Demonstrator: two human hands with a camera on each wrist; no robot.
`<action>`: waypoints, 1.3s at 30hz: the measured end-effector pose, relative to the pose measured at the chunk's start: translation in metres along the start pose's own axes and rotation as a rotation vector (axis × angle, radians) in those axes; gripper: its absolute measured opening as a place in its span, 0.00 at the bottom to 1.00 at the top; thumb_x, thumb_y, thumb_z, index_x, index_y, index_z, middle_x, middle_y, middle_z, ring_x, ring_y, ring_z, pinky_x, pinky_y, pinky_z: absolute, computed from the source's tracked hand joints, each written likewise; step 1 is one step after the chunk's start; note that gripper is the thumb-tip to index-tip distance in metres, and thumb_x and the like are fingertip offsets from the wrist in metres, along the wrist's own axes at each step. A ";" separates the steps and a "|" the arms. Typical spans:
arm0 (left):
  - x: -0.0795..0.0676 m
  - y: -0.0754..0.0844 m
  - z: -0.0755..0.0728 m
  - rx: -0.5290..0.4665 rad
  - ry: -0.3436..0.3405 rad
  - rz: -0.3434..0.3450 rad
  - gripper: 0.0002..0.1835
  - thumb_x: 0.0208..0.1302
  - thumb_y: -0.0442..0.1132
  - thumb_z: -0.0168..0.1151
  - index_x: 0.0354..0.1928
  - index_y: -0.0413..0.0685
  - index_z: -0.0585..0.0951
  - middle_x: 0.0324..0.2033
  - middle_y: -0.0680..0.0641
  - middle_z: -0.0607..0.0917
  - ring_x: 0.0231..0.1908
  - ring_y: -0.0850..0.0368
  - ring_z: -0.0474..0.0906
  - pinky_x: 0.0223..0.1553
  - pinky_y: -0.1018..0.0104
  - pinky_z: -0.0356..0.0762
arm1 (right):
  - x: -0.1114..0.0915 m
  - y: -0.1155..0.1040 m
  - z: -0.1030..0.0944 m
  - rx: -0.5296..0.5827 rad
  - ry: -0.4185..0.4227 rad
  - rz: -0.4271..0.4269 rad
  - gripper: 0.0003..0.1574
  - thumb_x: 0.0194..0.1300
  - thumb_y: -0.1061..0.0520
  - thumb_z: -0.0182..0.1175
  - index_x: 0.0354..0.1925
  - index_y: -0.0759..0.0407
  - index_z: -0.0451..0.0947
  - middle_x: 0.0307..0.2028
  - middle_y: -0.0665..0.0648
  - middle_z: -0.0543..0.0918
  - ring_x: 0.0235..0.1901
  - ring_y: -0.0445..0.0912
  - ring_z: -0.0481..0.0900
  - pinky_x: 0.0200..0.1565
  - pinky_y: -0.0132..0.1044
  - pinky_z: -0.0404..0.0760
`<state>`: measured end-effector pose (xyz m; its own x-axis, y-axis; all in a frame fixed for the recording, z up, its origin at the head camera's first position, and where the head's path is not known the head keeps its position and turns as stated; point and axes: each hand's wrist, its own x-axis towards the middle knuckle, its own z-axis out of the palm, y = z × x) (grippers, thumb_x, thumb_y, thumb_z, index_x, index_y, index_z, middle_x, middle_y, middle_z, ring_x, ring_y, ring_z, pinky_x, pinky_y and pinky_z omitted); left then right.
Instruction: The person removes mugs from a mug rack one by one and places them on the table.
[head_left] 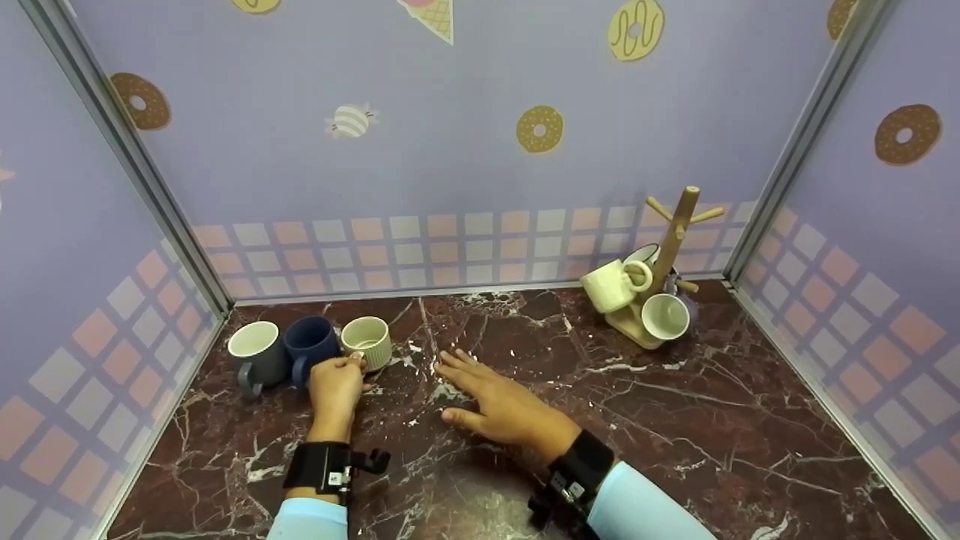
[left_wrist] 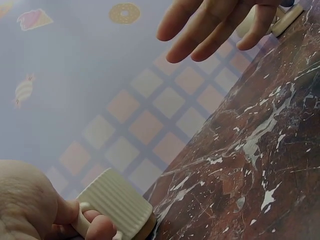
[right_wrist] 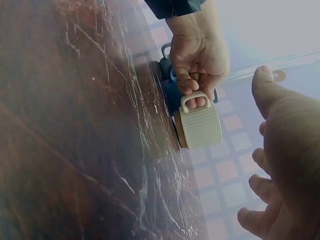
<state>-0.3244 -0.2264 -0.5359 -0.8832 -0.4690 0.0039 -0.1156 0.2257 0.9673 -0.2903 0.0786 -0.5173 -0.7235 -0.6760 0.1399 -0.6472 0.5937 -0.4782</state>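
Note:
My left hand (head_left: 336,386) grips the handle of a cream ribbed mug (head_left: 367,345) at the left of the table. In the right wrist view its fingers pass through the mug's handle (right_wrist: 196,98), and the mug's base is close to the tabletop. Just left of it stand a dark blue mug (head_left: 310,341) and a grey mug (head_left: 259,352) with a pale inside, both upright with handles toward me. My right hand (head_left: 499,401) holds nothing; it hovers over the middle of the table, fingers spread and straight.
At the back right a wooden mug tree (head_left: 679,232) bears a cream mug (head_left: 611,287), a mug with a white inside (head_left: 665,318) and others partly hidden. Its upper pegs are bare. Patterned walls enclose the marbled table (head_left: 480,480) at the back and sides.

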 end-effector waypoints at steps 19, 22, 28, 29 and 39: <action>-0.013 0.018 -0.006 0.222 0.199 0.183 0.13 0.72 0.38 0.66 0.47 0.34 0.89 0.38 0.35 0.93 0.40 0.38 0.89 0.46 0.52 0.83 | 0.003 0.000 -0.011 0.020 0.001 0.060 0.51 0.83 0.27 0.55 0.93 0.33 0.51 0.92 0.36 0.42 0.93 0.48 0.47 0.89 0.60 0.61; -0.017 0.024 -0.003 0.162 0.235 0.212 0.12 0.71 0.37 0.65 0.49 0.35 0.88 0.38 0.37 0.91 0.43 0.35 0.87 0.50 0.48 0.81 | 0.002 0.001 -0.018 0.026 0.014 0.065 0.50 0.84 0.28 0.56 0.93 0.35 0.52 0.92 0.37 0.43 0.93 0.49 0.50 0.89 0.60 0.61; -0.023 0.041 0.007 0.078 0.225 0.273 0.09 0.71 0.34 0.65 0.46 0.37 0.88 0.39 0.39 0.89 0.41 0.46 0.84 0.46 0.63 0.79 | -0.003 0.012 -0.037 0.033 0.079 0.076 0.50 0.85 0.30 0.57 0.92 0.38 0.54 0.92 0.39 0.47 0.92 0.50 0.53 0.88 0.62 0.63; -0.024 0.044 0.009 0.066 0.215 0.284 0.08 0.71 0.33 0.65 0.46 0.37 0.88 0.39 0.39 0.89 0.41 0.48 0.84 0.45 0.66 0.78 | -0.004 0.015 -0.040 0.037 0.091 0.079 0.49 0.85 0.31 0.58 0.92 0.39 0.55 0.92 0.40 0.48 0.92 0.51 0.53 0.88 0.63 0.63; -0.043 0.078 0.028 0.066 0.074 0.436 0.14 0.76 0.39 0.72 0.57 0.38 0.91 0.56 0.35 0.92 0.59 0.36 0.88 0.69 0.41 0.82 | -0.012 0.036 -0.062 0.051 0.151 0.083 0.48 0.85 0.32 0.59 0.91 0.47 0.60 0.92 0.51 0.56 0.91 0.58 0.58 0.90 0.63 0.59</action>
<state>-0.3085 -0.1646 -0.4683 -0.8210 -0.3775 0.4283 0.2296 0.4685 0.8531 -0.3195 0.1351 -0.4825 -0.8041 -0.5503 0.2248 -0.5736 0.6193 -0.5361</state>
